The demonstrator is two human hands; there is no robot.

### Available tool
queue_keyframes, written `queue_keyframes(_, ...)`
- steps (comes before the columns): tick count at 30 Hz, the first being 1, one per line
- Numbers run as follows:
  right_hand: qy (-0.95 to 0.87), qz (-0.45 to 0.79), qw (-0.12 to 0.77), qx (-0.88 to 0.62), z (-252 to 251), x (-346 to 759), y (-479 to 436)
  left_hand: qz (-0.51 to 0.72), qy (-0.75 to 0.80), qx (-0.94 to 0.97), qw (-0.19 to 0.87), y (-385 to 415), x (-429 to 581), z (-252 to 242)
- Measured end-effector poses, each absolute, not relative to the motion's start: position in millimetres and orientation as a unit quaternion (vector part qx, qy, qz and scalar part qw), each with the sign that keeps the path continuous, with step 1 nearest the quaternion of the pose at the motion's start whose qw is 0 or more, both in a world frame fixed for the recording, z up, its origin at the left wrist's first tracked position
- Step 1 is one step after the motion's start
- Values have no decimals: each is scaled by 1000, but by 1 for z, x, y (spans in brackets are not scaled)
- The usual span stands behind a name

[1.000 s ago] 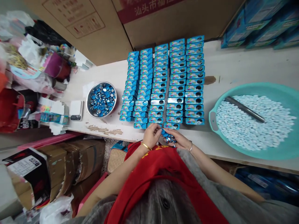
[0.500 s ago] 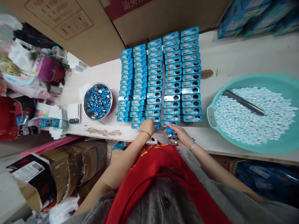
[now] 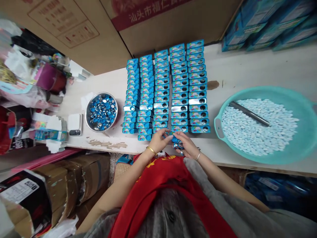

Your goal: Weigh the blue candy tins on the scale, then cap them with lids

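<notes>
My right hand [image 3: 189, 145] is cupped around several small blue-and-silver caps [image 3: 177, 144] at the table's front edge. My left hand [image 3: 159, 140] is beside it, thumb reaching to those caps and fingers curled; whether a cap is between them I cannot make out. Just beyond both hands, narrow blue boxes [image 3: 179, 89] stand in long columns. Blue discs fill the round openings in the two left columns [image 3: 146, 92]; openings in the right columns [image 3: 197, 87] look mostly dark. My hands partly hide the nearest boxes of the middle columns.
A steel bowl [image 3: 87, 114] of similar caps stands left, beside a small white scale [image 3: 75, 124]. To the right is a turquoise basin [image 3: 304, 132] holding pale tablets and a metal tube [image 3: 249, 113]. Large cartons [image 3: 158, 33] and stacked blue packages [image 3: 257, 29] line the back.
My left hand has come off a box at the front of the third column and moved over to the caps in my right hand. The camera view has shifted slightly.
</notes>
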State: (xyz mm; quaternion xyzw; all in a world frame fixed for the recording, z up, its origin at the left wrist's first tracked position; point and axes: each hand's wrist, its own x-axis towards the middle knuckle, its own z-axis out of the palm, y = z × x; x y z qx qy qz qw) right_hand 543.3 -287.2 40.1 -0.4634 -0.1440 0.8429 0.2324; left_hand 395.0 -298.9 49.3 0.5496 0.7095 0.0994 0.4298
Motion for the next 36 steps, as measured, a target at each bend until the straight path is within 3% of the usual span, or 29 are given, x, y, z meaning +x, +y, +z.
queue_keyframes(2,-140,844,233,-463,40,540,-286,183,682,545,451,-302,399,49)
queue_keyframes(4,-136,845,231,-462,39,538,-286,187,703,538,427,-301,398,46)
queue_keyframes(9,-125,845,235,-464,34,542,-283,102,769,521,356,-282,381,34)
queue_keyframes(18,-119,845,244,-461,32,549,-278,-86,783,524,323,-249,383,24)
queue_keyframes(24,-122,849,247,-451,38,548,-272,-105,778,534,313,-251,377,30)
queue_keyframes(26,-123,848,251,-450,40,547,-271,-63,766,552,324,-259,379,35)
queue_keyframes(31,-117,839,259,-463,41,539,-271,182,662,584,433,-280,393,44)
queue_keyframes(36,-110,827,270,-481,40,526,-267,208,665,555,455,-278,395,43)
